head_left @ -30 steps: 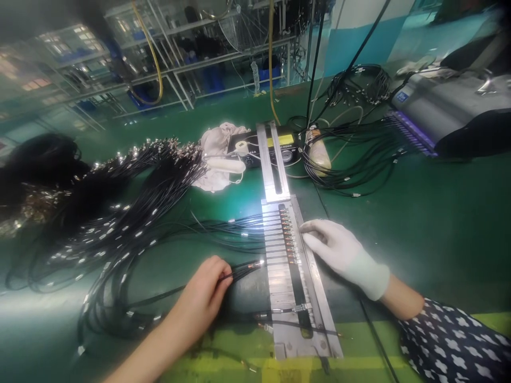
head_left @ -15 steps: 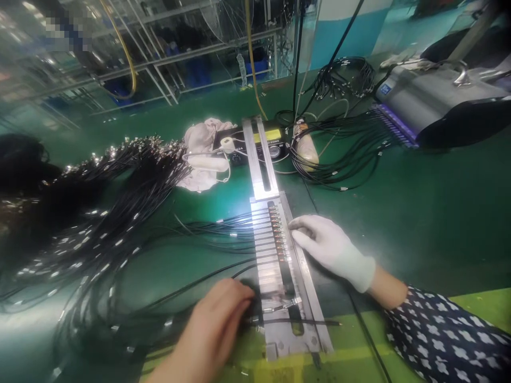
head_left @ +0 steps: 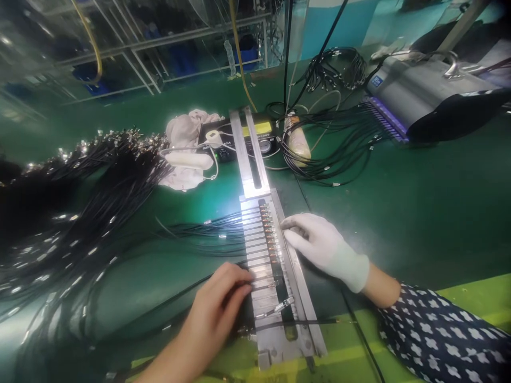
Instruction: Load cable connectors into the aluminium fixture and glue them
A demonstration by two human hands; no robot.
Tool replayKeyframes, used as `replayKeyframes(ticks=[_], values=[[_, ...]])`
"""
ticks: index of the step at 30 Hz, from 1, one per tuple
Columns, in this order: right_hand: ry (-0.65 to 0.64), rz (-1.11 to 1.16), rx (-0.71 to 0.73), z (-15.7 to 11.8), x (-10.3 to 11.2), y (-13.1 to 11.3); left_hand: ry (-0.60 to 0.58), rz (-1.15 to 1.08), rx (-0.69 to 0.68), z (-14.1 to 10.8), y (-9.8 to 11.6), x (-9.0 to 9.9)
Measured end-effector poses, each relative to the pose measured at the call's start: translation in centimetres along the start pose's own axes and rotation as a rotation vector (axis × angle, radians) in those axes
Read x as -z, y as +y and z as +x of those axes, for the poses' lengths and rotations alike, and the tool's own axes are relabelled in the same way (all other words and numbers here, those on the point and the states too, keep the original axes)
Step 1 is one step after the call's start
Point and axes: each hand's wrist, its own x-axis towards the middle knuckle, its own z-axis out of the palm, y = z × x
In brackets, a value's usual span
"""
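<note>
a: surface and room?
b: one bench top [head_left: 399, 223], green, bore the work; a yellow-green strip [head_left: 479, 298] ran along its near edge. behind stood metal racks [head_left: 143, 49], blurred, and one blue column [head_left: 335, 32].
a: containers and holders?
b: one blue bin [head_left: 248, 57], under the racks; contents could not be made out. one slotted metal fixture [head_left: 283, 348], lying lengthwise away from the person; black cables [head_left: 255, 232] sat side by side in its upper slots, copper-coloured tips over the dark channel. one loose cable [head_left: 309, 322] crossed its lower end.
a: also on the bench?
b: one grey machine [head_left: 435, 101], far right, further cables running to its purple-lit edge; one black box [head_left: 224, 136], partly under a narrow metal bar [head_left: 239, 154]; one white cloth [head_left: 181, 133]; one large cable bundle [head_left: 107, 186], left.
a: hands?
b: left hand [head_left: 221, 298], bare, thumb and fingers pinched on black cables at the fixture's left edge. right hand [head_left: 319, 242], white-gloved, fingers curled against the fixture's right-hand rail [head_left: 297, 276]; whether they gripped it, one could not tell.
</note>
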Motion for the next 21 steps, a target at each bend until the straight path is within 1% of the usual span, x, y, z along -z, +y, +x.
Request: replayKeyframes(ticks=[3,6,8,11,16,21], values=[[0.007,-0.001,0.011,0.0,0.0,-0.1,-0.021,0.064,-0.087,0.6,-0.5,0.1],[0.007,0.007,0.009,0.1,0.1,-0.2,-0.078,0.151,-0.186,1.4,-1.0,0.2],[-0.006,0.014,0.004,0.1,0.3,-0.4,-0.116,0.205,-0.227,1.9,-1.2,0.4],[-0.028,0.019,-0.002,0.1,0.4,-0.5,-0.177,0.263,-0.259,2.7,-1.3,0.9],[-0.031,0.024,-0.013,0.2,0.4,-0.4,-0.295,0.328,-0.272,3.3,-0.9,2.0],[-0.019,0.027,0.004,0.2,0.4,-0.3,-0.283,0.359,-0.303,3.3,-0.6,2.0]])
